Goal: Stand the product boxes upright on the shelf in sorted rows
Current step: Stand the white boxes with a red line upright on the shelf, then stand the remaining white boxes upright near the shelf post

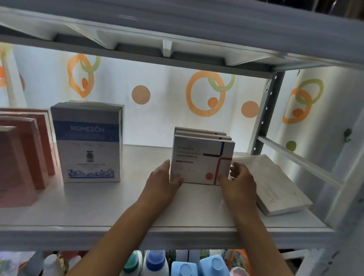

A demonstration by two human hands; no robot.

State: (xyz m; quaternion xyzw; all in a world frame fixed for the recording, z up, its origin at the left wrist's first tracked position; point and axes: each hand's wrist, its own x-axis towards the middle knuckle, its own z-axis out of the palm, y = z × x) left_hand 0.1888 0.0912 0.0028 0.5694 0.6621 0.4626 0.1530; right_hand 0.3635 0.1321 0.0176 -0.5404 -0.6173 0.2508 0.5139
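Three white boxes with red and navy lines stand upright in a row on the white shelf [110,210]; the front white box [199,160] is held from both sides. My left hand [164,181] grips its lower left edge, thumb on the front. My right hand [238,178] grips its lower right corner. A flat white box [279,191] lies on its side to the right. A blue and white box [88,145] stands upright at centre left. Several pink boxes [13,160] stand in a row at far left.
The shelf above [182,32] hangs low over the boxes. A grey upright post [264,112] and a cross rail [298,160] bound the right side. Bottles with blue caps [184,269] stand on the level below. A patterned curtain hangs behind.
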